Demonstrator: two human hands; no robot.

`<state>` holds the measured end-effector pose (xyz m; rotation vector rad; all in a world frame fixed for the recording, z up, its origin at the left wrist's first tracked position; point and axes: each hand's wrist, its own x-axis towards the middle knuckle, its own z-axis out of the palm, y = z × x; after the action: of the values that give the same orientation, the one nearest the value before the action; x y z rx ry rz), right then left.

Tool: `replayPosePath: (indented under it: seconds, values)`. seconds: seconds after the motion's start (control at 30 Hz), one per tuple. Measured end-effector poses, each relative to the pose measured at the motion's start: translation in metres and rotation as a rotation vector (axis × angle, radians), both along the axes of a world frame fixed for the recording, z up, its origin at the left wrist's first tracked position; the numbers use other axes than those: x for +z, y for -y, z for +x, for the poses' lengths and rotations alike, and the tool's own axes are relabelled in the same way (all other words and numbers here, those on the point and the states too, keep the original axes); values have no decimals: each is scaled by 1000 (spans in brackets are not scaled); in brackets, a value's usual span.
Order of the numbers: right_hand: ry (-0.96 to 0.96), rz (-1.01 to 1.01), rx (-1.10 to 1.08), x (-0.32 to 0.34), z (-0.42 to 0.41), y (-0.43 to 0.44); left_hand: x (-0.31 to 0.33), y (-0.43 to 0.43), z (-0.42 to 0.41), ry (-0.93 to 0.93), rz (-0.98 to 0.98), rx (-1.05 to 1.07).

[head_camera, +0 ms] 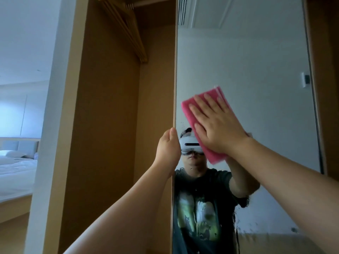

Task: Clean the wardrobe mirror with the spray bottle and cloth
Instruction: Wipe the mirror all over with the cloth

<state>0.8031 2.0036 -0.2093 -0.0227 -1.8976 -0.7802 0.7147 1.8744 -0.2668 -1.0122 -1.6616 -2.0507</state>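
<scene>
Head view, right hand (218, 125) presses cloth (189, 111), mirror (256, 61)

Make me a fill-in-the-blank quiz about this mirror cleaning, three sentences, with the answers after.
1. The cloth under the flat right grip is ____.
2. The left grip holds the mirror by its ____.
3. Most spray droplets sit ____ the cloth.

Answers: pink; edge; below.
</scene>
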Motion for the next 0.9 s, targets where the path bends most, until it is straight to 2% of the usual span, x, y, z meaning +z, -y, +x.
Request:
replayPosePath:
  seconds: [0.13, 0.27, 0.9]
  values:
    - [-63, -48, -34, 44, -13, 15, -1, 3, 0, -4, -29, 2]
    - [-85, -50, -54, 48, -19, 22, -2, 3, -1, 1, -33, -11]
    - [-23, 40, 14, -47, -22, 23, -19, 5, 2, 1, 5, -40]
